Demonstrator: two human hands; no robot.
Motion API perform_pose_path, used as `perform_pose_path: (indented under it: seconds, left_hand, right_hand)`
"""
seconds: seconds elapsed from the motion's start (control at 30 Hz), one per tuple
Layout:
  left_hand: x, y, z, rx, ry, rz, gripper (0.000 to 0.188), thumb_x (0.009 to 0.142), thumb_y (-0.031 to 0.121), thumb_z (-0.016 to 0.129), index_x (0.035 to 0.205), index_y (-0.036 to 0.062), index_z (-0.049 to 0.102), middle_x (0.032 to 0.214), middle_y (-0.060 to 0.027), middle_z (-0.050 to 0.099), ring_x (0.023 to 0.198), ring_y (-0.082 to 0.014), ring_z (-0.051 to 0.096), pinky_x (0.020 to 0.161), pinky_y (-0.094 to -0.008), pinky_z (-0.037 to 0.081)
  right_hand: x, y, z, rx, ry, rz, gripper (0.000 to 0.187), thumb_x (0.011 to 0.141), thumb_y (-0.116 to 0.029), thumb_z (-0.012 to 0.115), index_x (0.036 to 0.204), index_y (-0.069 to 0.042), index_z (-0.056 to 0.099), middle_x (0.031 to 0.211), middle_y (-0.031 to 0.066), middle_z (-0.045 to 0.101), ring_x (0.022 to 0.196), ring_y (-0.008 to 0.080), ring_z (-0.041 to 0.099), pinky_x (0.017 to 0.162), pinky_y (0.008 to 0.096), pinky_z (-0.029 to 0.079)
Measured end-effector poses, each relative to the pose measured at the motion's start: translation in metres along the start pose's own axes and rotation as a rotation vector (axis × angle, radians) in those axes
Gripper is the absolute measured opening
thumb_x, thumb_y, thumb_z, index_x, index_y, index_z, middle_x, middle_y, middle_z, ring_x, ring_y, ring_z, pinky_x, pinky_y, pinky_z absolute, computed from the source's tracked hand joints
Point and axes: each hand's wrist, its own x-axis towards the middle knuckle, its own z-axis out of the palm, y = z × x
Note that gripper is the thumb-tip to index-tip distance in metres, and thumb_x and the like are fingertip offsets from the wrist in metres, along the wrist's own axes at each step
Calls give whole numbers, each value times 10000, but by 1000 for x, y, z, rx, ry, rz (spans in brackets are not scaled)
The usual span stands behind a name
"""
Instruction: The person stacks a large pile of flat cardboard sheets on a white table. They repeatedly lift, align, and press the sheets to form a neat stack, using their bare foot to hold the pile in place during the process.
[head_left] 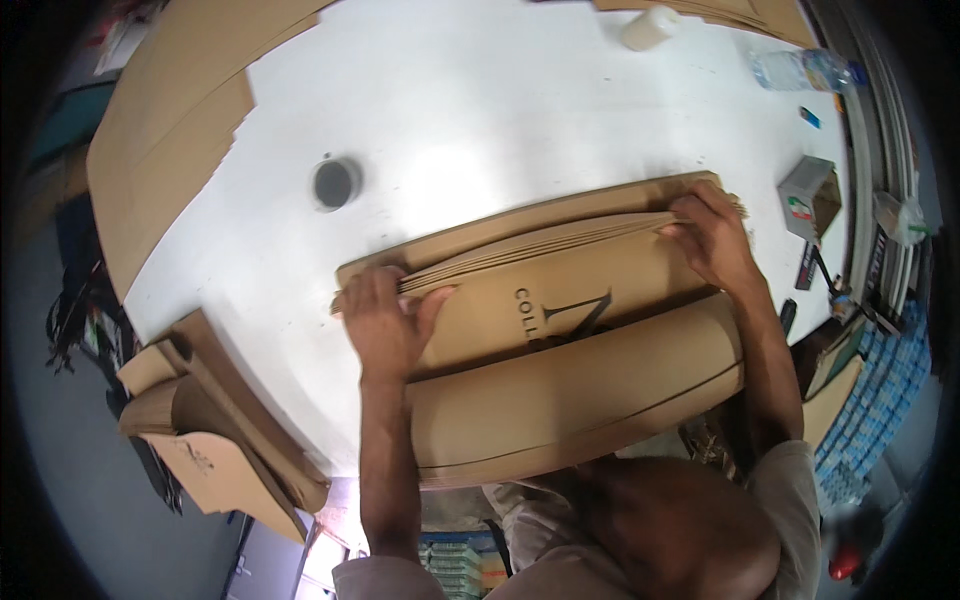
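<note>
A stack of brown cardboard sheets (480, 335), printed in black, lies across the near edge of the white table (480, 130). Its near part curves down toward my body, while the far edges rise in a fanned, layered strip. My left hand (385, 318) is closed on the left end of that strip, its thumb on the near side. At the other end, my right hand (712, 235) grips the same raised edges, fingers over the top. More flat brown board lies under and beyond the strip.
Large brown sheets (170, 150) cover the table's left side. Bent cardboard pieces (225, 420) hang over the near left edge. A cup with dark contents (335, 184) stands beyond my left hand. Farther right are a cream roll (650, 28), a plastic bottle (800, 70) and a grey box (808, 190).
</note>
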Motion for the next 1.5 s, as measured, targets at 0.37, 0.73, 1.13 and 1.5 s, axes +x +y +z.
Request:
perform_pose_path:
  seconds: [0.37, 0.73, 1.13, 1.5]
  left_hand:
    - [-12, 2, 7, -40, 192, 4, 424, 751, 451, 958, 872, 111, 734, 918, -87, 675, 845, -321, 624, 752, -493, 486]
    - [-19, 3, 2, 19, 164, 83, 387, 801, 410, 931, 871, 99, 710, 840, -57, 573, 811, -280, 535, 764, -431, 391]
    - [25, 8, 17, -94, -18, 31, 349, 958, 378, 811, 971, 61, 666, 866, -126, 669, 847, -348, 632, 758, -480, 465]
    - [33, 10, 26, -93, -11, -26, 411, 913, 430, 843, 886, 55, 677, 868, -118, 691, 820, -361, 628, 758, -495, 485]
  right_hand:
    - [-5, -5, 3, 51, 86, -97, 212, 813, -25, 852, 992, -50, 742, 972, 134, 661, 911, 369, 643, 792, 452, 509]
    - [1, -19, -12, 25, -40, -31, 165, 843, -43, 820, 988, -55, 742, 981, 126, 681, 959, 367, 677, 813, 475, 549]
    - [37, -11, 10, -134, -182, 34, 257, 975, -250, 778, 999, -20, 666, 952, 188, 690, 907, 438, 677, 805, 529, 542]
    - [40, -7, 21, -111, -80, 163, 358, 917, -323, 849, 878, -26, 654, 860, 164, 684, 832, 411, 676, 779, 514, 526]
